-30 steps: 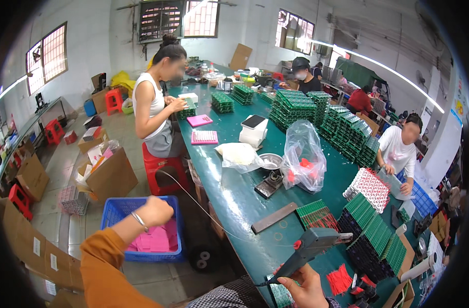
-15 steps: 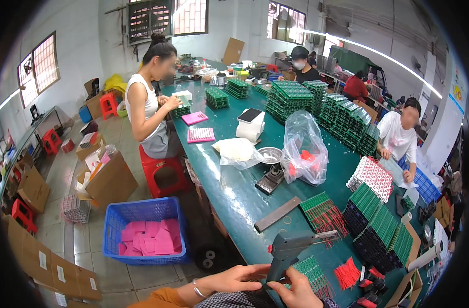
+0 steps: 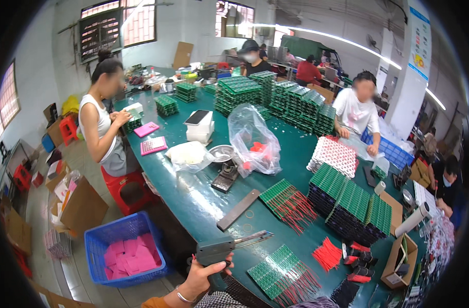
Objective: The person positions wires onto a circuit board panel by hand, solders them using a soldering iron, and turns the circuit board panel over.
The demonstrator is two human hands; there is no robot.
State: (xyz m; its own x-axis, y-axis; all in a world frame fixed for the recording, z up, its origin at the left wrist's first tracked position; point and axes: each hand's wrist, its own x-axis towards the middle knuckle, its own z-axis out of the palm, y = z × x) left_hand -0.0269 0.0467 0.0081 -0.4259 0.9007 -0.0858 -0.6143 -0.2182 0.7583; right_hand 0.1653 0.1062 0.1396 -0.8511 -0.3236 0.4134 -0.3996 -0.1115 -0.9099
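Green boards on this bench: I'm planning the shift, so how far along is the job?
Looks done: the stacked boards farther back. In hand: the left hand grips a grey gun-shaped tool. Seemingly left: a loose fan of boards nearest it and loose red wires.

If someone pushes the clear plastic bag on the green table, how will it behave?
The clear plastic bag looks thin and crumpled, so it would probably deform rather than slide stiffly. It seems mostly air with a few red pieces inside, so likely light.
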